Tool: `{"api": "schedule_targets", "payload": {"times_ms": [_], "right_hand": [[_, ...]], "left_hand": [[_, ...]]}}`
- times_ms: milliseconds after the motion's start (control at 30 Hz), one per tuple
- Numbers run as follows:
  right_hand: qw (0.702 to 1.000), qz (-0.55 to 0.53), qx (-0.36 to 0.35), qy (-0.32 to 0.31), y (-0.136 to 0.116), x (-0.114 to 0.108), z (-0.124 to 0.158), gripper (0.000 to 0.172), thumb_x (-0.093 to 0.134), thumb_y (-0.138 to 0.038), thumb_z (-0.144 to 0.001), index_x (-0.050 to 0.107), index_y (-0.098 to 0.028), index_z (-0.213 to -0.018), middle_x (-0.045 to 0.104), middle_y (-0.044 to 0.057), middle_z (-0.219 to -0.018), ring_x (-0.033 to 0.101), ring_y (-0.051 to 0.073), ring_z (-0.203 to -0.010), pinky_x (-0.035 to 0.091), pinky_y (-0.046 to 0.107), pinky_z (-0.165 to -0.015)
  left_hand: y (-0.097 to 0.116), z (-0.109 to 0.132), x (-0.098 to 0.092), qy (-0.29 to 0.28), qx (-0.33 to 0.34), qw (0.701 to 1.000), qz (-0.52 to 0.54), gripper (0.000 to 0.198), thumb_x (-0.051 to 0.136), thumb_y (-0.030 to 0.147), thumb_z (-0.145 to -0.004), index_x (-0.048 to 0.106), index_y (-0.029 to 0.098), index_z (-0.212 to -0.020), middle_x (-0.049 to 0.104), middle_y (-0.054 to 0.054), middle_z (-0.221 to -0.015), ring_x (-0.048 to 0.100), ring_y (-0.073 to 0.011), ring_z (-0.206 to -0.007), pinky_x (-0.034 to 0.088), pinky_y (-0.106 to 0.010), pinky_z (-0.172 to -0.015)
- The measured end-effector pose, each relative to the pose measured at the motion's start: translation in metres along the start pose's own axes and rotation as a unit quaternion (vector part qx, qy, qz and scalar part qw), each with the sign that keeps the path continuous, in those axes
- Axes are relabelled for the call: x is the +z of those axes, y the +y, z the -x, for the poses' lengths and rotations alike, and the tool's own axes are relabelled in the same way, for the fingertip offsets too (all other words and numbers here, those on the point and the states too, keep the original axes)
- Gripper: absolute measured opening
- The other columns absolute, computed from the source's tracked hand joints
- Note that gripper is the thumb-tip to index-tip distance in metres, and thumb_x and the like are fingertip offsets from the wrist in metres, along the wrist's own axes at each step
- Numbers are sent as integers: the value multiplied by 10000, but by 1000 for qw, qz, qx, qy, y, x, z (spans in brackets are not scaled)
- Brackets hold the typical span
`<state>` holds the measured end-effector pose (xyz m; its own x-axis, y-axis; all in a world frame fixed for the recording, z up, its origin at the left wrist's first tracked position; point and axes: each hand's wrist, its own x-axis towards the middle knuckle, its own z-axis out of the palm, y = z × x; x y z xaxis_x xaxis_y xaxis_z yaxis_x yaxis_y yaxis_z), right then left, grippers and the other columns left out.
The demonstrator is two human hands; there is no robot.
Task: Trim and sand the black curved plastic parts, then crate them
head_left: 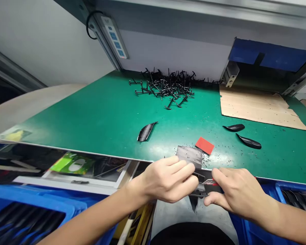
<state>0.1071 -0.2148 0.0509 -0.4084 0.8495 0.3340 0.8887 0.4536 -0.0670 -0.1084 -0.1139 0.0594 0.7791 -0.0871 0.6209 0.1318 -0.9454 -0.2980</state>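
Observation:
At the bench's front edge, my left hand (172, 180) is closed on a black plastic part (199, 195), most of which its fingers hide. Facing it, my right hand (239, 189) grips a red-and-black tool (212, 183); the tool's kind is not clear, and its tip lies against or close to the part. Just beyond my hands are a dark grey sheet (190, 156) and a flat red piece (204, 145), with small black scraps around them. One curved, leaf-shaped black part (146, 132) rests to the left, and two similar black parts (249, 141) lie to the right.
A heap of thin black plastic sprues (168, 86) lies along the back of the green bench (91, 112). Cardboard (257, 107) covers the back right. Below stand an open drawer (73, 180) and blue bins (76, 204) with black parts. A power strip (114, 37) hangs upper left.

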Motion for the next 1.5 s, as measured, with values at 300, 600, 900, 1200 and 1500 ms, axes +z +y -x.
{"api": "schedule_targets", "payload": {"times_ms": [300, 600, 900, 1200, 1500], "right_hand": [[942, -182, 103, -264, 11, -4, 10, 759, 238, -835, -923, 506, -193, -618, 510, -11, -510, 380, 119, -433, 153, 289, -470], [897, -16, 426, -113, 160, -7, 75, 604, 420, -807, -858, 434, -245, -639, 488, 5, -525, 412, 176, -486, 284, 294, -528], [861, -53, 504, -53, 206, 8, 98, 544, 451, -721, -839, 355, -246, -592, 388, -11, -518, 323, 142, -516, 258, 305, -539], [820, -328, 467, -52, 171, -10, 88, 537, 556, -749, -834, 579, -213, -822, 351, -41, -551, 295, 128, -465, 204, 307, -462], [674, -601, 427, -44, 74, -7, 66, 415, 566, -691, -885, 564, -277, -852, 286, -42, -582, 238, 130, -460, 245, 295, -422]], "left_hand": [[4, -6, 10, 2, 23, 1000, -21, 292, 476, 110, -882, 410, 205, -614, 462, 33, -548, 310, -134, -466, 180, -321, -506], [-63, 31, 59, -124, 4, 992, -16, 300, 446, 54, -967, 666, 257, -978, 691, 9, -1260, 600, -159, -1115, 383, -337, -962], [-96, 48, 100, -174, -67, 982, 29, 479, 308, 18, -898, 670, 277, -1076, 628, -31, -1330, 548, -210, -1098, 325, -398, -933], [12, -35, 66, -91, -130, 984, 82, 321, 479, 253, -989, 580, 130, -1269, 593, -128, -1380, 549, -207, -1220, 397, -368, -961], [43, -70, 62, -168, -272, 903, 288, 232, 434, 160, -945, 665, 140, -951, 690, -49, -809, 596, -159, -657, 396, -294, -575]]}}
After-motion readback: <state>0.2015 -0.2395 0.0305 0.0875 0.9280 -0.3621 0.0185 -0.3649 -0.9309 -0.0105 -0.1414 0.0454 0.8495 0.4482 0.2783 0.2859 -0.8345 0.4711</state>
